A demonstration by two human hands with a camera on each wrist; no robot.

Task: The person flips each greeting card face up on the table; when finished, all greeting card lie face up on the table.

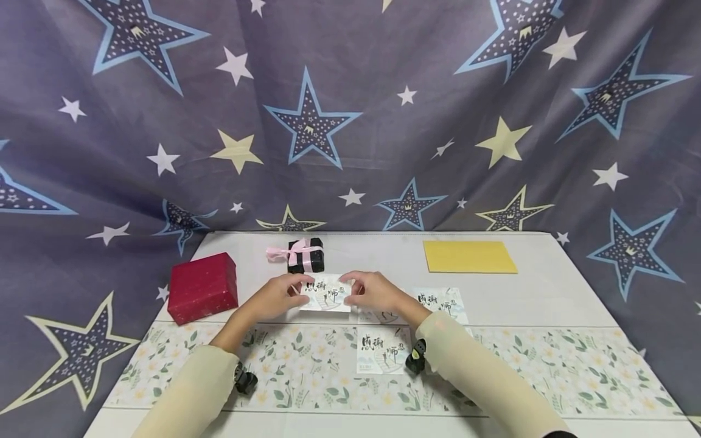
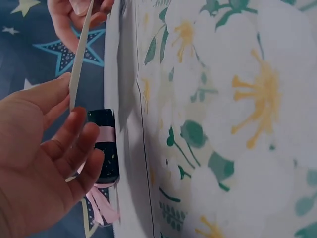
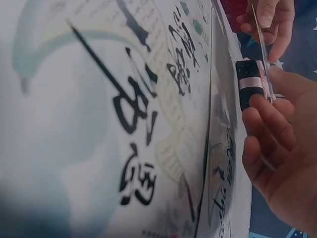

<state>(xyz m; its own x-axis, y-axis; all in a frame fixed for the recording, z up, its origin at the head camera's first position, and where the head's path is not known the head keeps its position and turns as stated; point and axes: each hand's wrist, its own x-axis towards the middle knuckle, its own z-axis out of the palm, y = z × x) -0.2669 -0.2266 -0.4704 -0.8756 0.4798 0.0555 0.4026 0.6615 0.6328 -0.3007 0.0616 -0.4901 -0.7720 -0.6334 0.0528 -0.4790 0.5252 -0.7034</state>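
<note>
Left hand (image 1: 274, 296) and right hand (image 1: 374, 292) pinch the card (image 1: 327, 293) by its 2 short ends (thin, light, probably bends easily); edge grips suit it.

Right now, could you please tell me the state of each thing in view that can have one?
Card: lifted off the table, pinched at both ends.
Left hand: pinches the card's left end.
Right hand: pinches the card's right end.
Red box: wrapped, resting on the table.
Black box: tied with pink ribbon.
Yellow envelope: lying flat.
Floral paper: spread flat.
Other cards: lying flat.
</note>
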